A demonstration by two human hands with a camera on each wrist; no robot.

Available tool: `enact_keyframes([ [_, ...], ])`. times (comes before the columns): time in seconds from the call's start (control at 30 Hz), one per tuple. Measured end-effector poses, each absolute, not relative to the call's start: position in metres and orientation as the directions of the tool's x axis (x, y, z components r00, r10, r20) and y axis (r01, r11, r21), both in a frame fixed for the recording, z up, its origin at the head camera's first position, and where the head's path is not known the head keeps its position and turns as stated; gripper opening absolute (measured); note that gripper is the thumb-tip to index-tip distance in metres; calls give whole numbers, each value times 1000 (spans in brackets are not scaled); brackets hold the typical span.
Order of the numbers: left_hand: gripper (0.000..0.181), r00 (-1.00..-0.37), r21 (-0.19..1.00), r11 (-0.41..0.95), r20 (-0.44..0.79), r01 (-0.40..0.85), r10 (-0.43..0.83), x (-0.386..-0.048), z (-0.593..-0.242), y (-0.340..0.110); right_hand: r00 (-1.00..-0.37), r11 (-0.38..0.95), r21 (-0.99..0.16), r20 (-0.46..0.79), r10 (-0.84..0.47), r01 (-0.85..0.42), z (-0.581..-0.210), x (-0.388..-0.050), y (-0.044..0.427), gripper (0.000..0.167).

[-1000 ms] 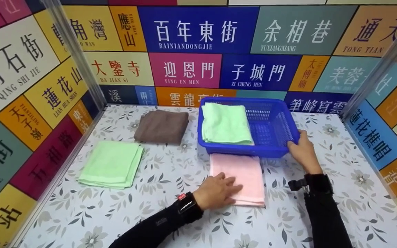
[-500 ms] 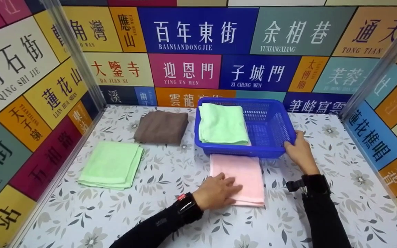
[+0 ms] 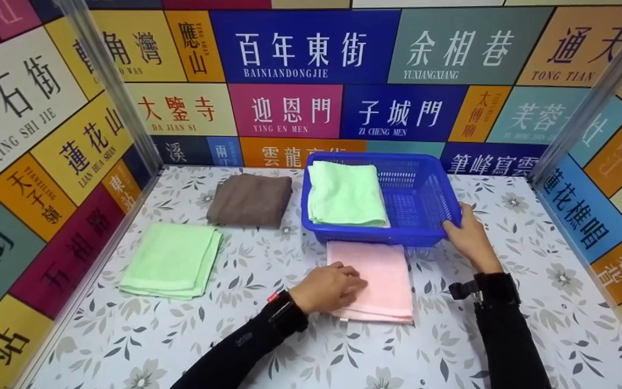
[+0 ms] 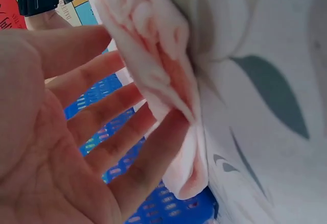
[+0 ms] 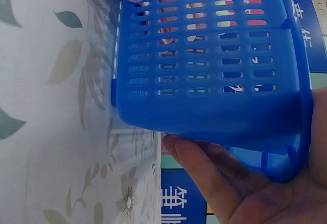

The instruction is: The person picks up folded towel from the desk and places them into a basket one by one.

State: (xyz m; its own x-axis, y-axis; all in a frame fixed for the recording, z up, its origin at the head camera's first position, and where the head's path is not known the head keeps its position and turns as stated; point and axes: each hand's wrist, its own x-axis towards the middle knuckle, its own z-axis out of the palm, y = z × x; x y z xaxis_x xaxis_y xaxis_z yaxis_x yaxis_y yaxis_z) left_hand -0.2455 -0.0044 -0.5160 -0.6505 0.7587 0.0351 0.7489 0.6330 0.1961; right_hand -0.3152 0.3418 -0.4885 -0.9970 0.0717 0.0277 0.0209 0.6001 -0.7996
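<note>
In the head view my left hand [image 3: 330, 289] rests on the left part of a folded pink towel [image 3: 384, 286]. The left wrist view shows its fingers spread and fairly straight, with the fingertips against the towel's folded side. My right hand [image 3: 472, 237] holds the near right corner of a blue plastic basket [image 3: 419, 237], thumb at the rim and fingers along the outer wall. Inside the basket, on the left, lies a folded light green towel [image 3: 346, 193], with a thin pale pink edge showing beneath it. The pink towel lies just in front of the basket.
A folded brown towel [image 3: 250, 200] sits left of the basket. Nearer the left wall is another folded light green towel [image 3: 170, 260]. Printed panels [image 3: 300, 48] enclose the back and sides of the flower-patterned tabletop [image 3: 235, 340].
The basket has shifted slightly left with my right hand on it. My left hand has moved a little up and left over the pink towel, its fingers drawn closer together.
</note>
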Motion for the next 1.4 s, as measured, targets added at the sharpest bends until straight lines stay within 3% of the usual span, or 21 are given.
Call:
enact_keyframes([
  [0.27,40,-651,92,648,5,756,759,-244,-518,-1,-997,654,-757,53,63,1,-488,-315,334,66],
  [0.43,38,-647,143,637,34,757,762,-245,-519,1,-997,664,-748,39,63,13,-487,-314,334,67],
  [0.53,37,-692,255,658,70,709,718,-246,-519,2,-992,791,-612,90,87,14,-479,-307,329,66],
  [0.6,40,-752,327,693,94,642,652,-248,-517,2,-973,883,-469,194,122,17,-471,-301,319,67],
  [0.7,55,-840,382,760,94,526,534,-248,-514,1,-914,956,-292,382,136,20,-459,-287,295,60],
  [0.77,71,-880,382,803,65,458,471,-248,-512,-1,-884,965,-260,458,91,-35,-455,-278,278,50],
  [0.93,100,-909,354,858,-51,371,414,-248,-513,-3,-870,944,-194,470,-149,-267,-469,-258,246,30],
  [1.03,103,-907,312,872,-69,376,416,-248,-516,-1,-868,923,-186,443,-226,-335,-484,-248,247,27],
  [1.1,100,-907,288,878,-67,381,416,-247,-519,1,-907,913,-243,352,-232,-328,-493,-242,253,29],
  [1.2,96,-910,285,881,-62,378,410,-244,-521,4,-963,898,-350,134,-232,-265,-506,-236,258,57],
  [1.3,95,-908,314,873,-70,373,413,-241,-522,7,-975,905,-380,-28,-220,-193,-516,-235,251,91],
  [1.4,90,-893,360,850,-85,385,441,-238,-524,12,-971,899,-391,-55,-235,-195,-520,-235,239,93],
])
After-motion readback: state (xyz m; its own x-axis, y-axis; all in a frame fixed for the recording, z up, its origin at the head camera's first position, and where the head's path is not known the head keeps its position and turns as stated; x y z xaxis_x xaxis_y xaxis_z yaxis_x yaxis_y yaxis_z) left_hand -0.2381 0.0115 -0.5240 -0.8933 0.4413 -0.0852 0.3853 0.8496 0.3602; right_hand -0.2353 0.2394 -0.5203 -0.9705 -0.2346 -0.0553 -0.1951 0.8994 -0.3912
